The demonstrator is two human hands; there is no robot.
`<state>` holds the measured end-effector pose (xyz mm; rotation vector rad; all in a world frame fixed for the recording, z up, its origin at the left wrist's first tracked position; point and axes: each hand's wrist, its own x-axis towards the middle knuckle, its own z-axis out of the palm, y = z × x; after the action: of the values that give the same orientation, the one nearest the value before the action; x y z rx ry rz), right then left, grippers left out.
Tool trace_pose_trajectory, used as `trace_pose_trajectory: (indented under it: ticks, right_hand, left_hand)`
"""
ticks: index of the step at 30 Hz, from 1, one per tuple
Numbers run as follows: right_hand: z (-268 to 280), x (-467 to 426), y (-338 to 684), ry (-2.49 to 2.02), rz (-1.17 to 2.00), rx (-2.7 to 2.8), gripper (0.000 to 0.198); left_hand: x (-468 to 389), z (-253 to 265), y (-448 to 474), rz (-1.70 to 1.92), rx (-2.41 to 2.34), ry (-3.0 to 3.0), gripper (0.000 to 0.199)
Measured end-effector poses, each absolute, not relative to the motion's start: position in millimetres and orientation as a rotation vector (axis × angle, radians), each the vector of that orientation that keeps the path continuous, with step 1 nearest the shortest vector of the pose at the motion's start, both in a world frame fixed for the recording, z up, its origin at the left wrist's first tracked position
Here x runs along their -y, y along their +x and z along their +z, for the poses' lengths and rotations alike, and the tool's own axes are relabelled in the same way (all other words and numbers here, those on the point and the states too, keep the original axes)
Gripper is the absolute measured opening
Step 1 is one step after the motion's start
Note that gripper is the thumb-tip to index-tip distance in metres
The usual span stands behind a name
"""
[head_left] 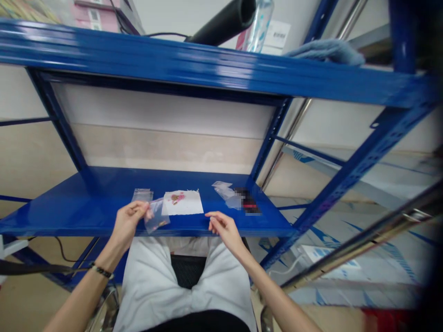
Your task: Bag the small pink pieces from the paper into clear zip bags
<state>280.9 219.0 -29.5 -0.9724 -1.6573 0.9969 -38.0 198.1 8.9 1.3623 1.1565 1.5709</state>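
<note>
My left hand point(129, 219) pinches the upper edge of a small clear zip bag point(157, 216). A few tiny gold-coloured pieces lie at the bottom of that bag, too small to name. Behind the hand, more clear zip bags point(142, 194) rest on the blue shelf board. A white sheet of paper point(188, 205) lies in front of me, bearing a little heap of small pink and gold pieces point(178, 198). My right hand point(223, 226) hovers at the board's front edge, just right of the paper. Its index finger is stretched out, the thumb apart from it, and I see nothing held.
Crumpled clear plastic point(226, 193) and a dark, partly blurred item point(249, 203) lie at the right of the blue shelf board point(107, 184). An upper blue shelf beam point(207, 64) crosses above, carrying a black tube point(224, 20) and a blue cloth point(327, 50). Blue posts point(356, 170) flank the right.
</note>
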Motion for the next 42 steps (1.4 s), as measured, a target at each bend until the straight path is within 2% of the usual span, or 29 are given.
trace_pose_trajectory:
  ticks: [4,7,9,12,15,17,18,20,23,26,30,33,36,39,42]
  right_hand:
    - [-8,-289,312,-1.246,0.391,1.772,0.033]
    - [11,-336,327,-1.510,-0.005,1.893,0.039]
    - [18,-356,330,-1.661,-0.152,1.991,0.038]
    - [19,-371,326,-1.834,-0.202,2.136,0.027]
    - [16,-377,320,-1.935,-0.180,2.139,0.017]
    - [18,-381,318,-1.941,-0.170,2.106,0.018]
    - [22,-382,318,-1.934,-0.165,2.089,0.020]
    - [33,-384,317,-1.912,-0.169,2.059,0.025]
    - [53,-375,308,-1.693,-0.102,1.868,0.035]
    - [53,-333,279,-1.180,0.346,1.426,0.040]
    - [10,-235,229,-0.913,1.160,1.149,0.042]
    - [-31,-175,210,-0.916,1.445,1.006,0.040]
    - [-57,-157,215,-0.978,1.596,1.035,0.040]
    - [-63,-171,226,-1.099,1.479,1.250,0.036]
    - [-53,-180,230,-1.113,1.041,1.526,0.019]
  left_hand:
    - [-244,31,-76,1.307,-1.417,1.614,0.032]
    - [-281,26,-96,1.097,-1.896,1.795,0.028]
    - [-297,17,-105,1.020,-2.034,1.811,0.021]
    - [-309,4,-111,0.930,-2.174,1.814,0.020]
    - [-310,-4,-109,0.761,-2.334,1.889,0.048]
    - [-306,-3,-103,0.677,-2.385,1.962,0.068]
    - [-303,-1,-99,0.692,-2.384,1.994,0.072]
    - [-290,6,-88,0.840,-2.334,2.058,0.069]
    - [-257,13,-57,1.294,-2.018,2.089,0.058]
    - [-216,8,-12,1.567,-1.452,1.843,0.049]
    - [-176,-14,45,1.465,-0.946,1.434,0.062]
    - [-162,-28,69,1.329,-0.758,1.242,0.067]
    - [-159,-39,74,1.222,-0.755,1.196,0.056]
    - [-162,-48,70,1.236,-0.850,1.304,0.041]
    - [-167,-55,66,1.251,-0.869,1.405,0.035]
